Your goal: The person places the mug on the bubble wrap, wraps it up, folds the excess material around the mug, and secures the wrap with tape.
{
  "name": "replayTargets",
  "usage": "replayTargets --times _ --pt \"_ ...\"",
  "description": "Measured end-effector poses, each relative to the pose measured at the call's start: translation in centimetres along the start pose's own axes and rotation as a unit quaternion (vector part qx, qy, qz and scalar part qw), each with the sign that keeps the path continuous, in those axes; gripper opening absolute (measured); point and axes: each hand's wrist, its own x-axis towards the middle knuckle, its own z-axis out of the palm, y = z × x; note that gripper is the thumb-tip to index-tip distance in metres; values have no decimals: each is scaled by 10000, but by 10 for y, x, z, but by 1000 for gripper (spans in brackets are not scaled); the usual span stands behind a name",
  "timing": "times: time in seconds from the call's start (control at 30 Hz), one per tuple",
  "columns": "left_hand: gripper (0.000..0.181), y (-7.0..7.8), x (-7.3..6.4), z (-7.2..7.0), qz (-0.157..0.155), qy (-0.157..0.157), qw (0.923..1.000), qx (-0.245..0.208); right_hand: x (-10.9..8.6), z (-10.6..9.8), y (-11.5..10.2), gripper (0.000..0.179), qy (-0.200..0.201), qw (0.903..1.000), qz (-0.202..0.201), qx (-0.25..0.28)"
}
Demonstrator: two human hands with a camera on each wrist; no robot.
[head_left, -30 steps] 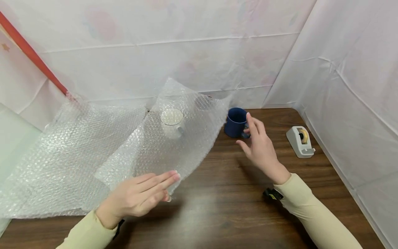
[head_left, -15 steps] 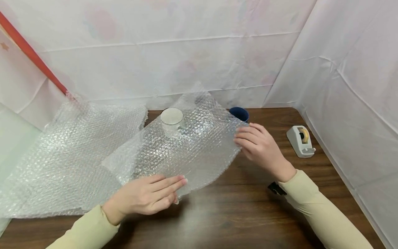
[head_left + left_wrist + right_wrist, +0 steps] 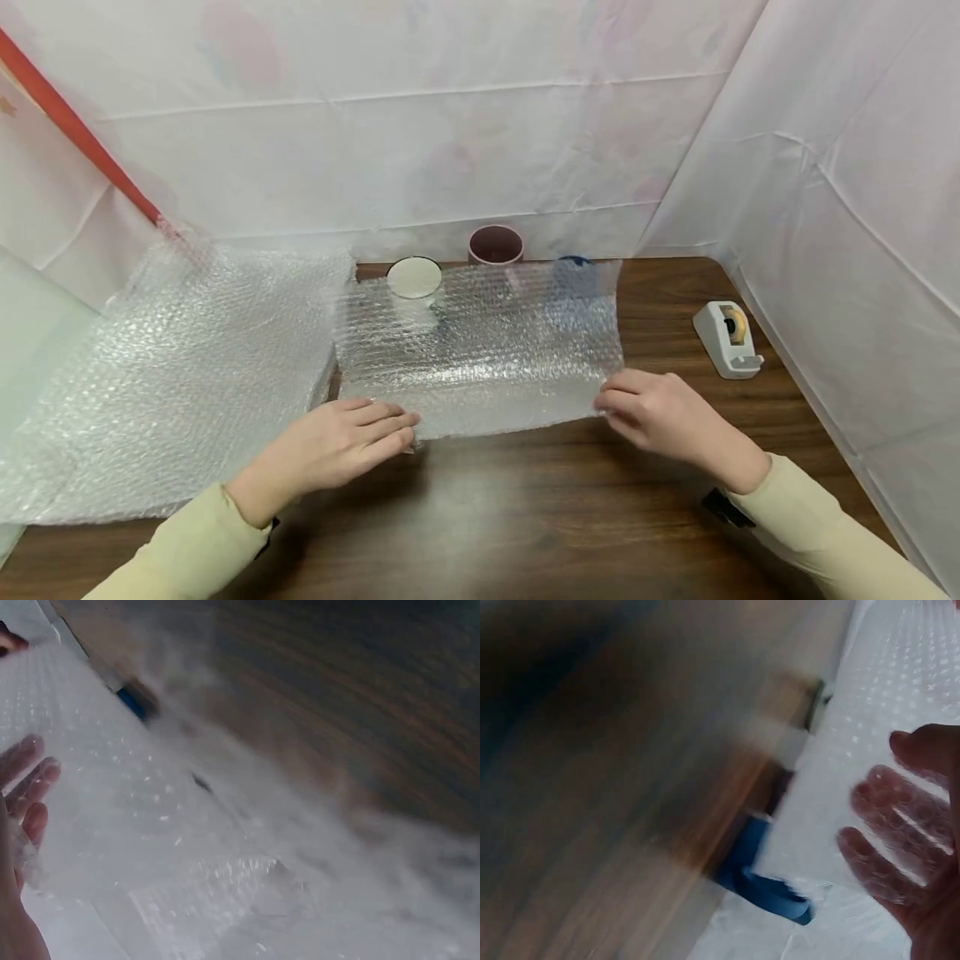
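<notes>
Head cam: white mug (image 3: 415, 278), maroon mug (image 3: 496, 245) and blue mug (image 3: 575, 262) (can't make out contents) behind the wrap (image 3: 487, 358), left hand (image 3: 330, 443) and right hand (image 3: 671, 419) pinching its near corners. Left wrist: left hand seen through wrap. Right wrist: blue mug peeks past wrap.

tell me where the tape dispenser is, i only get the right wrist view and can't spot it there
Observer: In the head view, the tape dispenser is on the table, to the right of the blue mug.
Operator: ok, what's the left hand doing
Observer: The left hand holds the bubble wrap sheet by its near left corner.
Operator: anything further left
Observer: Yes, a wide spread of bubble wrap lies to the left of the sheet.
</notes>
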Motion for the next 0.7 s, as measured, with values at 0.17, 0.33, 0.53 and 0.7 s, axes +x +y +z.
replayTargets --times 0.17,0.33,0.53,0.7 --pt "37 -2 0 4 -385 -236 9983 -365 -6 -3 -10 14 -569 9969 353 408" --pt "38 -1 -3 8 -757 -572 9925 -774 -9 -5 -18 20 -1398 9835 798 828" --pt "16 5 -13 15 -1324 -612 9769 -1561 -14 -1 -19 11 -2263 9618 1206 959" --pt "27 7 -17 12 -2051 -1365 9444 -2176 -15 -9 -16 49 -3089 9221 1712 1582"
